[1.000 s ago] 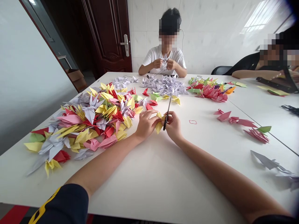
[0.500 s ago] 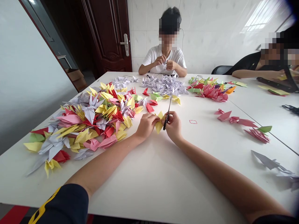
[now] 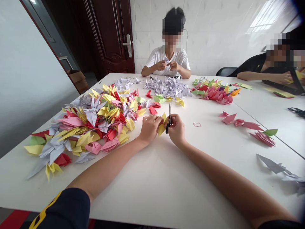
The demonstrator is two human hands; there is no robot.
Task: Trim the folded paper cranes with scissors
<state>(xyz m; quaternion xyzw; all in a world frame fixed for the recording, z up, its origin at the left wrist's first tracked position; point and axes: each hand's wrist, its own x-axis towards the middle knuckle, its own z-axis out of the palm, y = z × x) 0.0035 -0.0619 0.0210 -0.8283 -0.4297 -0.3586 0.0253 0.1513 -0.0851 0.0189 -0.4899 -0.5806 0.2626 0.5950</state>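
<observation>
Above the white table (image 3: pixel 152 184), my left hand (image 3: pixel 149 128) pinches a yellow folded-paper piece (image 3: pixel 162 125) at its left side. My right hand (image 3: pixel 176 128) is closed around black-handled scissors (image 3: pixel 169 121), whose blades point up and away from me, slightly parted. The fingertips of that hand lie close to the right side of the yellow paper; whether they also grip it I cannot tell. Left of my hands spreads a large heap of folded paper pieces (image 3: pixel 111 111) in yellow, red, pink, grey and white.
Across the table a person in a white shirt (image 3: pixel 154 57) holds a pale paper piece before a pale paper pile (image 3: pixel 171 86). A mixed-colour pile (image 3: pixel 218 92) lies right of it. Pink pieces (image 3: pixel 250 125) and grey pieces (image 3: pixel 278 167) lie at right. Another person's arm (image 3: pixel 259 75) rests far right.
The scissors have turned in my right hand, so their blades now show slightly apart and more upright. The yellow paper has rotated slightly. The person opposite has raised a pale paper piece.
</observation>
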